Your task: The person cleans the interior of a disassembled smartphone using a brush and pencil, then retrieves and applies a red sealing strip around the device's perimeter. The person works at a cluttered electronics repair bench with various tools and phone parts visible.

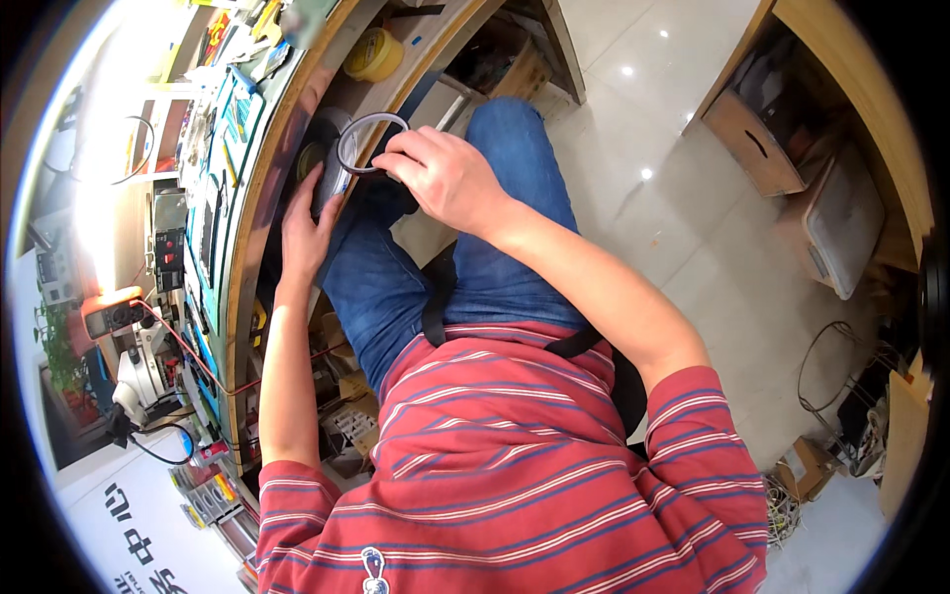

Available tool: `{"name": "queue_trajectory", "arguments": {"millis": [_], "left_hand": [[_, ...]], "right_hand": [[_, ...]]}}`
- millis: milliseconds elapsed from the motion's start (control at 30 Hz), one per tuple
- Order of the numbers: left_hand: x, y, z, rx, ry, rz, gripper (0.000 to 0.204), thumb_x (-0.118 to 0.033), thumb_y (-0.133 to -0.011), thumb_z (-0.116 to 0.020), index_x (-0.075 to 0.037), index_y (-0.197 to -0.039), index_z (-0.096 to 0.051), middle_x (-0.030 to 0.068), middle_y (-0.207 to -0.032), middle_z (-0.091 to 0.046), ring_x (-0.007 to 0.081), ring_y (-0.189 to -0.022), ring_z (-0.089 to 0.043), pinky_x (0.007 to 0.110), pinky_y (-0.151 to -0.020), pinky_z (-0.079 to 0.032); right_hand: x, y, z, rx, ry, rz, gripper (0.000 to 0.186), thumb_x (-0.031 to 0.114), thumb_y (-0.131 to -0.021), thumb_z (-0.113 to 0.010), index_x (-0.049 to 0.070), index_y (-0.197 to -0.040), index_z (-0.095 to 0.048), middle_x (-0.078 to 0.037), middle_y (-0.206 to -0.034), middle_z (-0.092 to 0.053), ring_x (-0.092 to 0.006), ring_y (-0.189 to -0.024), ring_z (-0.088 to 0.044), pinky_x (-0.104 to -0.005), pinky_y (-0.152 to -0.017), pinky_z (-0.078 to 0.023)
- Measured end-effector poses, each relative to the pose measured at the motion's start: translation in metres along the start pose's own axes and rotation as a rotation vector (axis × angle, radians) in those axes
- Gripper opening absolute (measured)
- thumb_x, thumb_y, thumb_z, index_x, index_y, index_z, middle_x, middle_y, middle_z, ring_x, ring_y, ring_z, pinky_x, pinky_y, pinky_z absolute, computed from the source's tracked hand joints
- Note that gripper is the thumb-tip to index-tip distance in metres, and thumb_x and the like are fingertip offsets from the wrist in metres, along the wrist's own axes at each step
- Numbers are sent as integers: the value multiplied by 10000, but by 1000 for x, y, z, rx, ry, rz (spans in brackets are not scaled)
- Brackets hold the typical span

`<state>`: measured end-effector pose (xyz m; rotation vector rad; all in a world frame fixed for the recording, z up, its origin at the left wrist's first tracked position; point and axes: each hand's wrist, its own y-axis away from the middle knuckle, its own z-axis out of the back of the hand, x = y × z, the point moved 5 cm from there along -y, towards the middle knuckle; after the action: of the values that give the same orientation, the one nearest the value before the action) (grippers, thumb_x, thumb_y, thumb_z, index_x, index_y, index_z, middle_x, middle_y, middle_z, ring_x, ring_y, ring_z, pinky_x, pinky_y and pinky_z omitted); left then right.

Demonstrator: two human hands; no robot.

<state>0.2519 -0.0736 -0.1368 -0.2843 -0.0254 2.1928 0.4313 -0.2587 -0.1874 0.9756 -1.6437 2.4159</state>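
My right hand (440, 178) is closed in a pinch on the near edge of a thin, ring-shaped roll of tape (346, 158), dark outside and pale inside. It holds the roll tilted above the open drawer (421, 45) under the bench. My left hand (305, 233) reaches to the drawer's near end, thumb and fingers apart, beside a greyish round thing (329, 183) that is partly hidden. Whether the fingers touch it I cannot tell. A yellow roll of tape (374, 54) lies farther along in the drawer.
The cluttered bench top (233, 188) with tools runs along my left. An orange multimeter (112, 313) with a red lead stands there. My legs (520, 168) are beneath the drawer. Wooden boxes (757, 144) and a plastic bin (836, 223) stand at the right, beside tiled floor (643, 188).
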Motion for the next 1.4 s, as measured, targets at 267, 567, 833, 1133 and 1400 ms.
{"name": "queue_trajectory", "arguments": {"millis": [267, 567, 833, 1133, 1400], "left_hand": [[-22, 21, 5, -113, -154, -300, 466, -18, -957, -721, -27, -1416, -648, 204, -1364, -698, 373, -1278, -669, 426, -1090, -514], [-23, 28, -17, -238, -192, -260, 457, 59, -925, -646, 3, -1378, -643, 219, -1344, -687, 418, -1260, -649, 476, -1090, -501], [23, 19, 1, -365, -89, 276, 310, -108, -1079, -556, 1, -1345, -673, 246, -1250, -714, 443, -1169, -667, 461, -1018, -510], [41, 14, -7, -475, -19, 183, 334, -159, -1119, -474, 79, -1285, -638, 299, -1262, -691, 468, -1208, -645, 481, -1030, -483], [59, 6, -12, -161, -121, 283, 375, -180, -1088, -441, 89, -1303, -590, 389, -1287, -631, 555, -1236, -587, 556, -1062, -462]], "right_hand": [[4, -1, -2, -80, -46, -39, 188, 82, -865, -708, 87, -1044, -767, -34, -1029, -683, -240, -915, -680, -371, -795, -581], [9, -28, -56, 34, -96, 43, 167, 118, -873, -686, 104, -1019, -767, -12, -1029, -673, -231, -1005, -661, -367, -828, -584], [-24, -43, -59, -42, -148, -10, 153, 80, -874, -710, 109, -1016, -757, -26, -1031, -682, -252, -1000, -664, -374, -816, -590], [-31, -60, -82, 155, 14, 39, 178, 120, -861, -669, 129, -1010, -766, -34, -1030, -688, -245, -1069, -651, -379, -855, -600], [-4, -52, -108, 346, -18, 235, 178, 167, -875, -685, 145, -1032, -768, 5, -1001, -677, -231, -1037, -645, -360, -837, -565]]}}
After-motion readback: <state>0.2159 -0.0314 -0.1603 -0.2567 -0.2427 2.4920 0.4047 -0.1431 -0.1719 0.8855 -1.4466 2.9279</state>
